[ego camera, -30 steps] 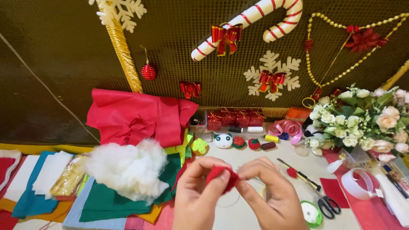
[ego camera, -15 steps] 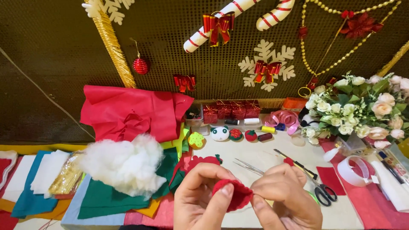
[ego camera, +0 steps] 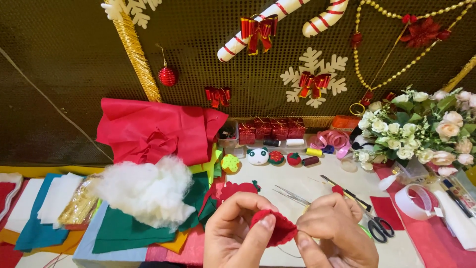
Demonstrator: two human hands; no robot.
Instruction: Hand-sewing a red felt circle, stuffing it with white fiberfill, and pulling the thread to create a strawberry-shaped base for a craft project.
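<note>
1. We pinch the scalloped red felt piece [ego camera: 274,229] between both hands, low in the frame, above the cream tabletop [ego camera: 297,178].
2. Left hand [ego camera: 237,233]: thumb and forefinger clamped on the felt's left edge. Right hand [ego camera: 337,234]: fingertips closed on its right edge. Both grips are firm, nothing released.
3. A thin thread seems to trail below the felt, but the view is too poor to confirm a needle.
4. To do this step well, in our judgement: keep the felt taut between the two pinches, keep the edges aligned, and work close to the scalloped rim so it doesn't pucker.
5. Keep the fingertips back from the edge being worked, and keep the piece over the bare tabletop, away from the white stuffing [ego camera: 146,191].
6. Counts, table:
   - black-handled scissors [ego camera: 373,223]: 1
   - roll of clear tape [ego camera: 415,202]: 1
   - small red gift boxes [ego camera: 271,129]: 3 (maybe 4)
   - panda-face felt charm [ego camera: 258,157]: 1
   - bouquet of white and pink artificial flowers [ego camera: 421,129]: 1
   - folded red cloth [ego camera: 153,130]: 1 pile
7. Counts, wall:
   - candy canes [ego camera: 277,25]: 2
   - red bauble [ego camera: 167,76]: 1
   - red-gold bows [ego camera: 259,27]: 3
   - white snowflakes [ego camera: 312,77]: 2
</note>
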